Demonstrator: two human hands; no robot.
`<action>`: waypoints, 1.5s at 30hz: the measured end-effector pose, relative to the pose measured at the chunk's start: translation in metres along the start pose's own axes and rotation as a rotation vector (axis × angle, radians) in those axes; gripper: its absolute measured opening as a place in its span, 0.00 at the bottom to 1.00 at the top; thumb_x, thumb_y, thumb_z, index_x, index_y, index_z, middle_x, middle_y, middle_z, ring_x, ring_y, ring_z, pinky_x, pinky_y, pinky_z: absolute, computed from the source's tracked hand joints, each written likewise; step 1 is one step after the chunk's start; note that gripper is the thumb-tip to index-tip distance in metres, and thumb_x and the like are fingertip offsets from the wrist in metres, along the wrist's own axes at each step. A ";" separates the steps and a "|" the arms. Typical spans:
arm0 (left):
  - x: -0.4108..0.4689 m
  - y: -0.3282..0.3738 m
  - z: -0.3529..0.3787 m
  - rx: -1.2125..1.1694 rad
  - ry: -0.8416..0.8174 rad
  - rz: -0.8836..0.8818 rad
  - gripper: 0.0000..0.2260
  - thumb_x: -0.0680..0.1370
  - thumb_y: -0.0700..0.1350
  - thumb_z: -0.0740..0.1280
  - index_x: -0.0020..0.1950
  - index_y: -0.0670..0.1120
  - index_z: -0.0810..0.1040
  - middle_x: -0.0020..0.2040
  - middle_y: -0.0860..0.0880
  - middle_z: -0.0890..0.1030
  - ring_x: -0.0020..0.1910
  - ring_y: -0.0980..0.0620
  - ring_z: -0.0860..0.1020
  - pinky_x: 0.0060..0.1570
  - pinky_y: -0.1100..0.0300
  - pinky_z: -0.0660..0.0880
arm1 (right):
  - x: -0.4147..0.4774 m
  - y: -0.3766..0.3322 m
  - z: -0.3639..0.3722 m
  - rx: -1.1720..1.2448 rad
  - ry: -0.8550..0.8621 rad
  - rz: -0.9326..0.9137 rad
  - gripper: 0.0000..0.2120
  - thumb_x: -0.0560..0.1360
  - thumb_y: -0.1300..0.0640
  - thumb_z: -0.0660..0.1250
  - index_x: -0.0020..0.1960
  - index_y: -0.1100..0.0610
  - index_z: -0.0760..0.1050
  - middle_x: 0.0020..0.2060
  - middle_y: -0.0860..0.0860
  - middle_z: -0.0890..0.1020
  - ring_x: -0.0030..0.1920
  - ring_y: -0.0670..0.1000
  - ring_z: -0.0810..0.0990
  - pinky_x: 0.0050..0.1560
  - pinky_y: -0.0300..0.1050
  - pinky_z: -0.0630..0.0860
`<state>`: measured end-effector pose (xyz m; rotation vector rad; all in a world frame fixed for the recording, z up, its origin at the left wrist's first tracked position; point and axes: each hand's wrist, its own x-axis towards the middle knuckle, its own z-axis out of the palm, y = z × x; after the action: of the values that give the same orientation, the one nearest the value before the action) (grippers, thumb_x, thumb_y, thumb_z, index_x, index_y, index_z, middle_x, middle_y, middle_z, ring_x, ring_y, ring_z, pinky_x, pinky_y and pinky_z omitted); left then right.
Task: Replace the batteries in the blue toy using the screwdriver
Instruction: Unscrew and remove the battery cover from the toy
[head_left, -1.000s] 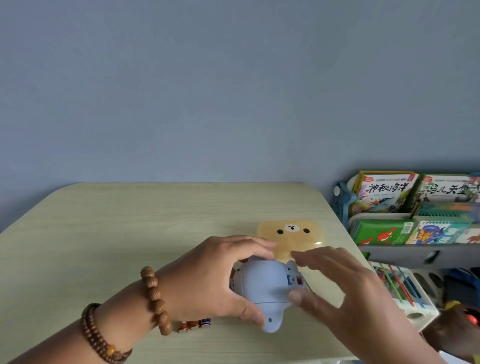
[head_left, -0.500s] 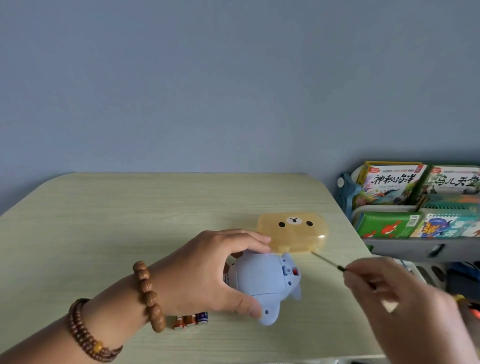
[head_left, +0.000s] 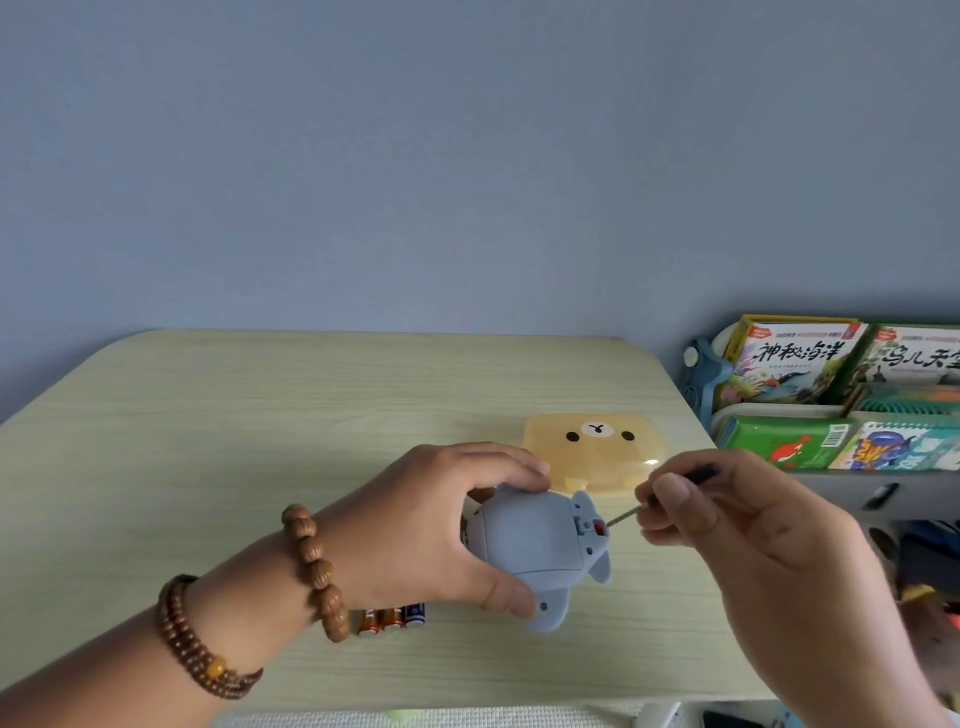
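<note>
The blue toy (head_left: 540, 551) lies on the pale wooden table (head_left: 260, 441), its underside turned up and a small red part showing at its right end. My left hand (head_left: 431, 525) grips the toy from the left, thumb at the front and fingers over the back. My right hand (head_left: 737, 525) pinches a thin screwdriver (head_left: 623, 516); its metal tip points at the toy's right end, close to the red part, and the dark handle end sticks out behind my fingers. Three batteries (head_left: 392, 618) lie on the table just under my left wrist.
A translucent yellow box with a bear face (head_left: 592, 447) sits directly behind the toy. To the right of the table stands a rack of children's books (head_left: 831, 395). The table's right edge runs close by my right hand.
My right hand has brought the screwdriver in leftward, so its tip is now near the toy's right end. One second ago that hand was empty over the toy. My left hand keeps its grip.
</note>
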<state>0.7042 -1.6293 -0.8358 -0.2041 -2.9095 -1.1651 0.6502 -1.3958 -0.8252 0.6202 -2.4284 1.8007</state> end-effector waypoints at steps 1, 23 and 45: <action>0.000 0.000 0.000 0.004 -0.001 0.002 0.35 0.60 0.56 0.83 0.66 0.60 0.77 0.67 0.74 0.70 0.63 0.69 0.73 0.61 0.66 0.74 | 0.000 0.002 0.002 0.036 0.010 0.005 0.08 0.69 0.49 0.69 0.41 0.53 0.82 0.35 0.50 0.87 0.34 0.48 0.87 0.42 0.45 0.83; -0.001 -0.003 0.001 -0.021 -0.005 -0.012 0.35 0.60 0.58 0.83 0.65 0.62 0.76 0.67 0.75 0.70 0.64 0.67 0.73 0.61 0.60 0.76 | 0.007 -0.003 0.011 -0.173 -0.017 -0.096 0.06 0.75 0.56 0.71 0.40 0.49 0.80 0.32 0.43 0.86 0.32 0.42 0.85 0.36 0.32 0.79; -0.002 0.003 0.003 -0.041 -0.016 -0.028 0.36 0.60 0.56 0.84 0.65 0.62 0.76 0.66 0.75 0.70 0.62 0.71 0.72 0.62 0.65 0.74 | 0.010 0.006 0.020 -0.314 -0.032 -0.440 0.20 0.78 0.50 0.69 0.69 0.47 0.75 0.44 0.43 0.80 0.44 0.42 0.81 0.45 0.31 0.77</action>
<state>0.7069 -1.6251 -0.8365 -0.1742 -2.9128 -1.2341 0.6430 -1.4160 -0.8343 1.0477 -2.2847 1.2232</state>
